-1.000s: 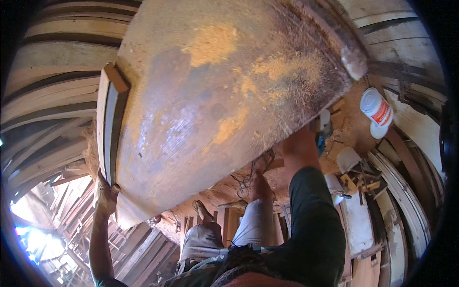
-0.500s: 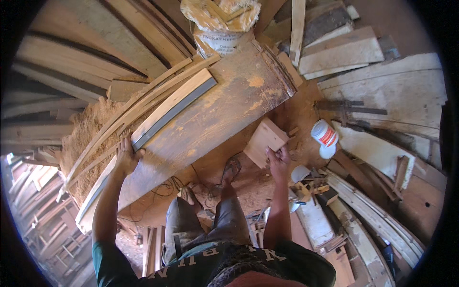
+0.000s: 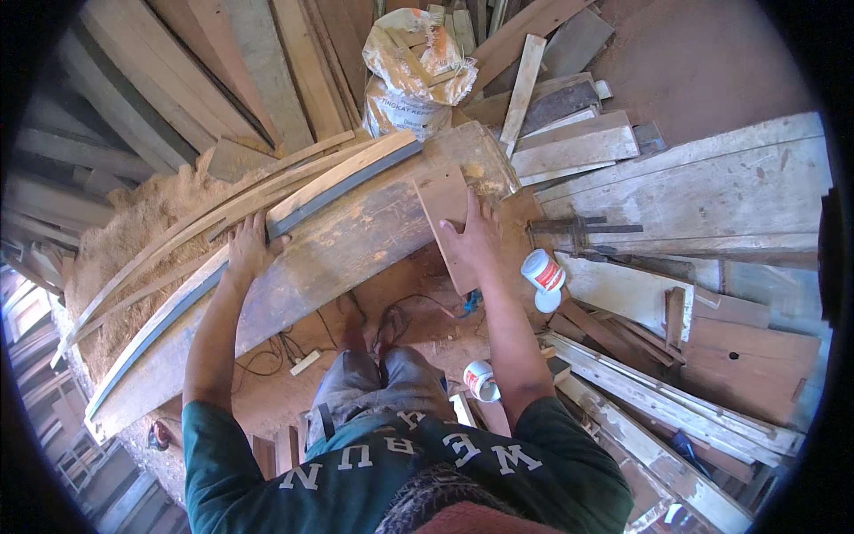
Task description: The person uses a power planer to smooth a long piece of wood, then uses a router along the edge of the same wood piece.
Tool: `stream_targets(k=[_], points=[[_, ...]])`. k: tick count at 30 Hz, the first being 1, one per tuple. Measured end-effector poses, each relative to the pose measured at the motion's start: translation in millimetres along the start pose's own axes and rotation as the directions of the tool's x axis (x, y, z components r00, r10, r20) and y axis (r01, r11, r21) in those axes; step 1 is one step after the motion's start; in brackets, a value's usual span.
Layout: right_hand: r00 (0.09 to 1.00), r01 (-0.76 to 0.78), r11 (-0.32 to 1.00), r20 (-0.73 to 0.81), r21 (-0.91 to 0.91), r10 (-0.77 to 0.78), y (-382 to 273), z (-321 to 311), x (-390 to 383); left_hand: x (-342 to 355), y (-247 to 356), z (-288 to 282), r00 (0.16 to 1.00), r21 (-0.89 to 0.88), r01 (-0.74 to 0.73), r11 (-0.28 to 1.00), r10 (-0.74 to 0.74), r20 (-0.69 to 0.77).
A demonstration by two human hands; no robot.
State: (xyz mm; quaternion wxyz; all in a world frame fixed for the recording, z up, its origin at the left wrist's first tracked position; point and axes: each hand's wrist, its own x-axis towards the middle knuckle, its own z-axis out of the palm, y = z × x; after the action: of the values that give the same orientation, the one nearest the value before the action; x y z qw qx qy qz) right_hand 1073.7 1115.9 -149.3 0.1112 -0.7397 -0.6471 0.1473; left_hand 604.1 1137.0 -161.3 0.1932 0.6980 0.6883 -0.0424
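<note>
A long wooden strip point(image 3: 344, 181) with a dark grey near edge lies along a wide, worn plank point(image 3: 356, 242). My left hand point(image 3: 252, 251) straddles this strip near its middle, thumb on the near side and fingers over the far side. In my right hand point(image 3: 479, 237) is a flat, reddish-brown wooden board point(image 3: 441, 206), tilted over the plank's right end. The thumb lies across the board's face, while the other fingers reach along its right edge. Thin curved wood strips point(image 3: 178, 236) run beside the long strip on the far side.
Sawdust point(image 3: 133, 231) is heaped at the left. A sack point(image 3: 409, 80) with wood offcuts stands beyond the plank. To the right are a white tin point(image 3: 543, 270) and stacked boards point(image 3: 685, 191). Another tin point(image 3: 480, 381) sits near my right forearm, and cables point(image 3: 283, 349) lie on the floor.
My right hand has brought the wooden board up and left from beside the plank to over its right end. The left hand stays on the long strip. The view has shifted.
</note>
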Motion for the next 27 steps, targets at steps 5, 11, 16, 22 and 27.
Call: stream_targets(k=[5, 11, 16, 22, 27], points=[[1.0, 0.016, 0.999, -0.016, -0.033, -0.016, -35.1, 22.5, -8.2, -16.4, 11.3, -37.0, 1.0, 0.039, -0.012, 0.999, 0.011, 0.023], [1.0, 0.007, 0.999, -0.019, -0.048, -0.008, -56.6, 33.8, 20.1, -24.5, 19.6, -48.4, 0.997, 0.029, -0.024, 0.999, 0.022, 0.078], [0.987, -0.137, 0.975, 0.055, -0.174, 0.149, -107.3, -0.8, -9.0, -26.9, 5.7, -20.0, 0.992, 0.08, -0.021, 0.997, 0.011, 0.129], [0.997, -0.073, 0.996, 0.005, -0.055, 0.073, -82.3, 28.8, -3.4, -18.2, -2.8, -21.1, 0.991, -0.062, -0.045, 0.997, 0.052, 0.121], [0.996, -0.084, 0.995, 0.007, -0.059, 0.084, -100.5, 34.1, 6.9, -16.1, -4.9, -12.6, 0.995, -0.046, -0.012, 0.999, 0.016, 0.099]])
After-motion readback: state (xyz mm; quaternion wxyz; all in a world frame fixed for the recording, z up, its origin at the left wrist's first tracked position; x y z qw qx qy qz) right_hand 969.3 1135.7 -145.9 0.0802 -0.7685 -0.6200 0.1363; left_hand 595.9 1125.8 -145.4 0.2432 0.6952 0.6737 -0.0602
